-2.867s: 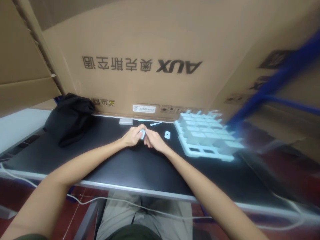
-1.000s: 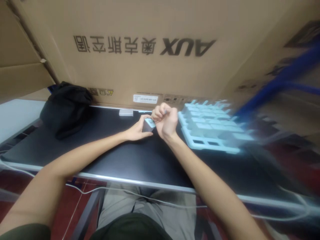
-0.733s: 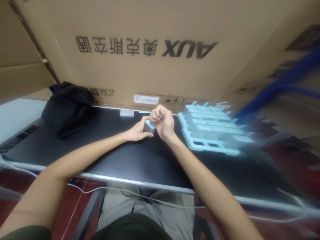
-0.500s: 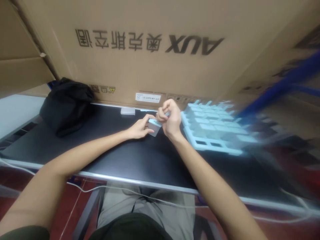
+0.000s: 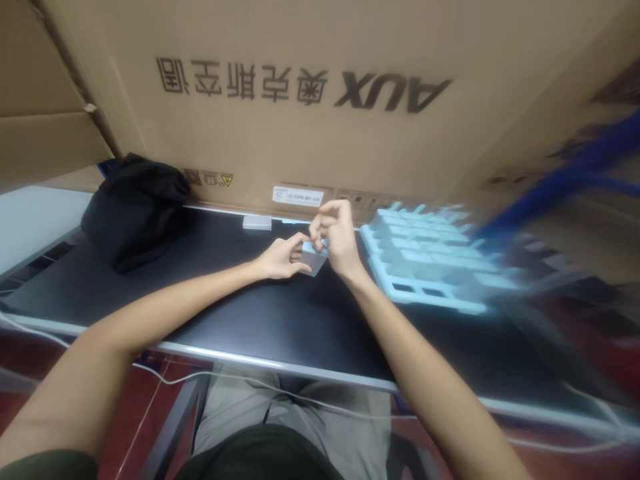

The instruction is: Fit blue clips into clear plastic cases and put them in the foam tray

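Observation:
My left hand [image 5: 281, 259] grips a small grey block [image 5: 312, 259] just above the black desk [image 5: 240, 313], thumb and fingers closed on its left side. My right hand [image 5: 336, 237] hovers over the block's top right corner, fingertips pinched on a small light-blue piece that I cannot make out. Both hands meet near the back middle of the desk. A light-blue tray [image 5: 425, 260] with rows of grey blocks lies right beside my right hand.
A large AUX cardboard box [image 5: 300, 100] stands along the desk's back edge. A black bag [image 5: 135, 210] lies at the back left. A small grey piece [image 5: 257, 222] rests by the box. A blue bar [image 5: 560, 180] crosses the right. White cables [image 5: 300, 403] hang under the front edge.
My right hand has loosened from a raised fist and come down onto the block, fingers pinching at its top. My left hand keeps hold of the block, shifted slightly right.

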The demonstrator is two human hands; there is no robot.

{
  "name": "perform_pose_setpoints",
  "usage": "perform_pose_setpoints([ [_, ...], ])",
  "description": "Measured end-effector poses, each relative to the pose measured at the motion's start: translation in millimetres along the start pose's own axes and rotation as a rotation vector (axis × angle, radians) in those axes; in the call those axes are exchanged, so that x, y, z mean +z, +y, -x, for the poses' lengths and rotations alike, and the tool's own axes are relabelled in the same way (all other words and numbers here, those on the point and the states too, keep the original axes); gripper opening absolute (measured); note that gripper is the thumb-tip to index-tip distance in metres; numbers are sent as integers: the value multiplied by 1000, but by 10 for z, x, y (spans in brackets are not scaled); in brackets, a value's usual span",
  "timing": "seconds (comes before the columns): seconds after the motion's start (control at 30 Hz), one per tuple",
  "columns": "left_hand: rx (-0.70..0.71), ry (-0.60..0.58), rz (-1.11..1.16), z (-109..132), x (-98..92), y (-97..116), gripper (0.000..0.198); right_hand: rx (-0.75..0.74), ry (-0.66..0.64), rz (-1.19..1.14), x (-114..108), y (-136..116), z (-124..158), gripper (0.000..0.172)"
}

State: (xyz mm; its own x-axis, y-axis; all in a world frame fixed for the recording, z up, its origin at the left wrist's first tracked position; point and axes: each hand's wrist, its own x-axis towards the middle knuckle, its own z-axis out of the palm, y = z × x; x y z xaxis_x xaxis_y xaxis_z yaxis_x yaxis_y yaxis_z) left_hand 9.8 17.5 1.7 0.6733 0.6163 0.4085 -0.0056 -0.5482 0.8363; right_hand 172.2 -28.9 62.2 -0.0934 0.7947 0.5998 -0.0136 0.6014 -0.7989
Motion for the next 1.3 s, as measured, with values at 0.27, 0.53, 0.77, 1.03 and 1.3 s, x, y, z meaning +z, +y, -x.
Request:
perform_pose_setpoints([
  [0.27,56,134,-187,38,-23,-56,31,-129,106,900,141,200,163,18],
  [0.53,136,103,-481,10,-305,-150,9,-104,-26,1151,287,306,438,10],
  [0.77,219,-41,-562,-60,-534,-200,14,-149,-118,1120,277,306,286,11],
  [1.03,-36,194,-1182,18,-1081,-121,40,-139,80,1555,-1215,-415,472,11],
  [1.3,-297,147,-1248,31,-1112,-335,45,80,33,1805,-2108,-494,1053,16],
])
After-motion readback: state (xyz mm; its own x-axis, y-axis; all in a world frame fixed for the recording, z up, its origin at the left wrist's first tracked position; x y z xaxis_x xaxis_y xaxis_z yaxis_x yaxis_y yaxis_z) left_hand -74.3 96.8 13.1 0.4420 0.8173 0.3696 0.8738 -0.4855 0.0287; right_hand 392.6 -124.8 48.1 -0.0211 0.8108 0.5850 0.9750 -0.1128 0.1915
